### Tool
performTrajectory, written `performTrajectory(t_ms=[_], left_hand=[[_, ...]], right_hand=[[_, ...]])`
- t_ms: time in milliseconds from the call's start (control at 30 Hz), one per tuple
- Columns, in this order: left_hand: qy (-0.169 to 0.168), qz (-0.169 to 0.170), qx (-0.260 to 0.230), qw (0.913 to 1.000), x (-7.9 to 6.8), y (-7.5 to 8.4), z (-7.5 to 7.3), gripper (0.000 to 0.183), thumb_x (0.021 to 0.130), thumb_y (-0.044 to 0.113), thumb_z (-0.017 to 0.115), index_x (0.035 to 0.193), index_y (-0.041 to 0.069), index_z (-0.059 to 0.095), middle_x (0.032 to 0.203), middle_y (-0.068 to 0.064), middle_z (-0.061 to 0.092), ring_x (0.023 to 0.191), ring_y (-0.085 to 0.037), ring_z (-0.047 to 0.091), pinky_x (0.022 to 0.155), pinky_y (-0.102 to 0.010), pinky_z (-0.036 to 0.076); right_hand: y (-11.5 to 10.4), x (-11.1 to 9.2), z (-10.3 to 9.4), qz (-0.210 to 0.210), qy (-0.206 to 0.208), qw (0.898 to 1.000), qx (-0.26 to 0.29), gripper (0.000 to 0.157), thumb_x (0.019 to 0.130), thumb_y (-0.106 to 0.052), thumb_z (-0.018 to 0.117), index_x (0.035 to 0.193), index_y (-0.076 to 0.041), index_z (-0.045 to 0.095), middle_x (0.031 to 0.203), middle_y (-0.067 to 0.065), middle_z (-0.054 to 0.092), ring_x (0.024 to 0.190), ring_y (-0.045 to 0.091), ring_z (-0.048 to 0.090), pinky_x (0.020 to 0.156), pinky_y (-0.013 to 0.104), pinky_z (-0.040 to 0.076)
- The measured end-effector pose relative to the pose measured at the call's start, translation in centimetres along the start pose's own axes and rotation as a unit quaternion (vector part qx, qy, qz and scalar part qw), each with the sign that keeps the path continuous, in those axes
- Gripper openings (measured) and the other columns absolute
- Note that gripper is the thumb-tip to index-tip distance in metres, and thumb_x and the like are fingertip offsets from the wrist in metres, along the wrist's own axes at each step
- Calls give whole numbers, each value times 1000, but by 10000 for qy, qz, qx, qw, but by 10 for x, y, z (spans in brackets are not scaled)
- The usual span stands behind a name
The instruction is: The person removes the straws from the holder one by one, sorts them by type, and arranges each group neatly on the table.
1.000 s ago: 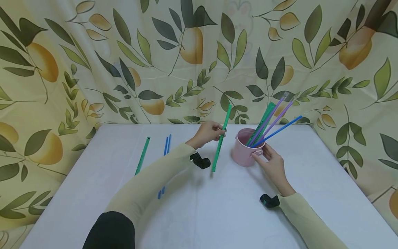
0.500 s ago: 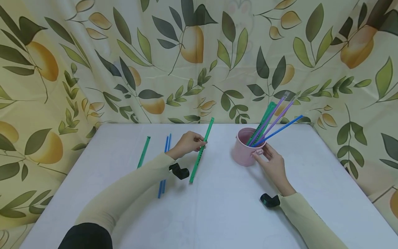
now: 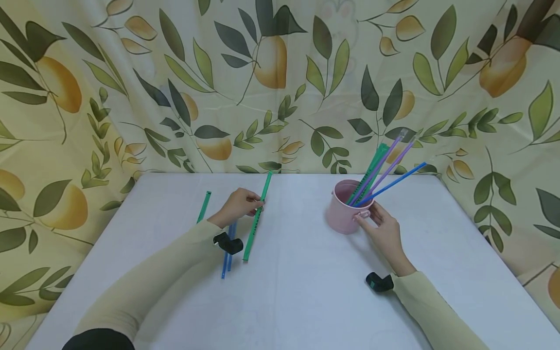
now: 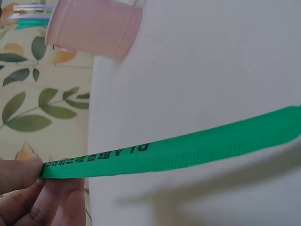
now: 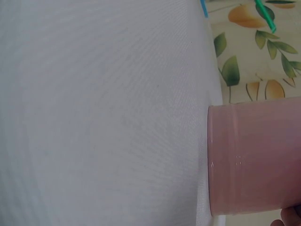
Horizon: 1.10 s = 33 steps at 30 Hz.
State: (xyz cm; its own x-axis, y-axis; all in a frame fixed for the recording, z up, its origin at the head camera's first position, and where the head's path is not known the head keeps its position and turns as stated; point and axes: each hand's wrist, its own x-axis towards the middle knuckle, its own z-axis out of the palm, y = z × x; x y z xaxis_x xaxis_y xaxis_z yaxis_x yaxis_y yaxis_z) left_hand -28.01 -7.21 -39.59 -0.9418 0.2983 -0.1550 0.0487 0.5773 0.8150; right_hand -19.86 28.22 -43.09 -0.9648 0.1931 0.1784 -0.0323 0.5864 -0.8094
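Note:
In the head view my left hand point(image 3: 238, 208) pinches a green wrapped straw point(image 3: 252, 233) near its middle, tilted above the table. Black print shows along its wrapper point(image 4: 188, 153) in the left wrist view. Under and beside the left wrist lie two blue straws point(image 3: 227, 262), partly hidden by it. Another green wrapped straw point(image 3: 204, 206) lies further left, its lower part behind the sleeve. My right hand point(image 3: 386, 234) holds a small pink bucket point(image 3: 342, 219) at its right side, thumb by the little handle. Green, purple point(image 3: 389, 170) and blue point(image 3: 395, 180) straws lean in the bucket.
A white cloth point(image 3: 306, 301) covers the table. Behind its back edge hangs a curtain point(image 3: 280, 121) printed with fruit and leaves. Each wrist wears a black camera point(image 3: 379, 282). The bucket stands upright near the back right.
My left hand has carried the green wrapped straw leftward, away from the bucket to beside the blue straws. The right hand and the bucket have stayed in place.

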Motion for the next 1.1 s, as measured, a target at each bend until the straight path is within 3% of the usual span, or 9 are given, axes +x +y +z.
performTrajectory(t_ms=[400, 700, 1100], left_hand=[[248, -175, -90, 9995, -20, -28, -31, 28, 93, 12, 58, 112, -7, 63, 104, -21, 66, 72, -12, 62, 73, -29, 57], [496, -497, 293, 9971, -33, -51, -57, 32, 95, 17, 56, 115, -7, 61, 109, -22, 65, 78, -16, 65, 77, -32, 57], [733, -695, 316, 9944, -49, -84, -92, 35, 96, 15, 53, 119, -10, 58, 114, -26, 62, 81, -17, 66, 80, -33, 56]], right_hand=[[-1, 0, 1, 29, 32, 10000, -25, 75, 87, -30, 67, 144, 2, 31, 145, 24, 37, 130, 40, 43, 103, 45, 39], [0, 0, 1, 11, 51, 10000, 15, 74, 87, -29, 67, 144, 2, 31, 144, 24, 38, 130, 39, 43, 104, 44, 38], [-2, -1, 1, 37, 6, 10000, 13, 75, 87, -31, 67, 145, 1, 30, 145, 24, 37, 131, 39, 42, 103, 44, 39]])
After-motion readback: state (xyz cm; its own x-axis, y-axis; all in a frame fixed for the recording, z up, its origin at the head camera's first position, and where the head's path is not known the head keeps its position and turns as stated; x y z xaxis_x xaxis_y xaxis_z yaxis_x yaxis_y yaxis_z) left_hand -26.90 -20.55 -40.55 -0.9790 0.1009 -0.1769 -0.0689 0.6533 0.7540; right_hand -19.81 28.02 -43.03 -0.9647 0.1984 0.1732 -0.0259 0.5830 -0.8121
